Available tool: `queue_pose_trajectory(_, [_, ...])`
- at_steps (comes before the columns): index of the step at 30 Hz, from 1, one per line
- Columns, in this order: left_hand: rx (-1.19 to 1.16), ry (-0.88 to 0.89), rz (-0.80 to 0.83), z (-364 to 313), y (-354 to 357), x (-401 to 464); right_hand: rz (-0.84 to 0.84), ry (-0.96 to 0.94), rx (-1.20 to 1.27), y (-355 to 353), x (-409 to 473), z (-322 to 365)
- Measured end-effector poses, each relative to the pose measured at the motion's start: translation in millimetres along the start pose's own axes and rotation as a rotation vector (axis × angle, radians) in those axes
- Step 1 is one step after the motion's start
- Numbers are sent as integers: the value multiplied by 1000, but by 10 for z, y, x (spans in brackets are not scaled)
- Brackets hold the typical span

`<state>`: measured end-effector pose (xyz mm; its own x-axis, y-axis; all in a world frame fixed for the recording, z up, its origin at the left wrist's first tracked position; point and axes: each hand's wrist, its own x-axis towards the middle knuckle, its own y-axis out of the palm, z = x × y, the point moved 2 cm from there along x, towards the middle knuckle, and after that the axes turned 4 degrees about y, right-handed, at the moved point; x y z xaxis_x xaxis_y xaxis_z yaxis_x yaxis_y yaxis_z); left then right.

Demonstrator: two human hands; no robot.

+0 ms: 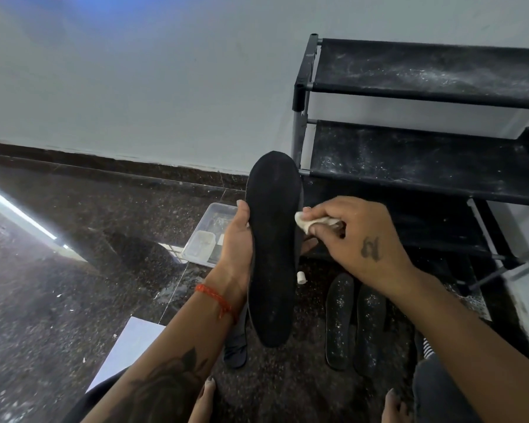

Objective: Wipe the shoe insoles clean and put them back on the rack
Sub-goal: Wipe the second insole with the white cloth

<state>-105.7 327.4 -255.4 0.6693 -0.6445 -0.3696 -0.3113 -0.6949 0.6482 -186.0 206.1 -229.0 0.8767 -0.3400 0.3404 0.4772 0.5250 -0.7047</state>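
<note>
Right now my left hand (237, 239) grips a black insole (272, 248) along its left edge, thumb up near the toe end, fingers wrapped behind; it stands nearly upright w/ the toe pointing at the rack (425, 132) and the heel hanging above the floor (74, 254). My right hand (358, 236) is closed on a crumpled white cloth (312, 222), pressed against the insole's right edge about halfway up. Toe tip overlaps the rack's front left post in view; can't tell if they touch.

Two more insoles (353, 323) lie flat on the floor side by side, just right of the held one's heel, both speckled w/ white dust, their long edges almost touching. Rack shelves are dusty too, upper two bare. A small white stub (300, 277) sits on the floor btw the held insole and the floor pair. A clear plastic tray (208, 236) rests on the floor behind my left hand, near the wall's dark skirting. Floor to the left is wide open; right side is tight, boxed by rack legs and my knee.
</note>
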Motion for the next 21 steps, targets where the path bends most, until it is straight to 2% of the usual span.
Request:
queue_pose_trajectory(2, [15,0,-20,20,-14,14,-31,-60,-144,105,-8,-4])
queue_pose_trajectory(4, [15,-5,-19,31,-3,10,78,-24,-138,156,-19,22])
queue_pose_trajectory(8, [-41,-43,4,29,-28,30,556,126,110,5,-27,42])
queue_pose_trajectory(9, [-43,-43,2,24,-30,22,562,144,166,-41,-16,34])
queue_pose_trajectory(10, [-33,-41,7,15,-33,25,471,162,224,-81,8,20])
queue_pose_trajectory(12, [-19,-28,14,21,3,10,149,170,277,-98,53,1])
queue_pose_trajectory(14, [-13,6,8,55,50,-7,-22,130,208,6,58,30])
queue_pose_trajectory(17, [15,-7,27,91,82,-11,18,19,88,292,0,106])
queue_pose_trajectory(21, [53,64,11,44,55,-26,216,-41,240,345,-44,241])
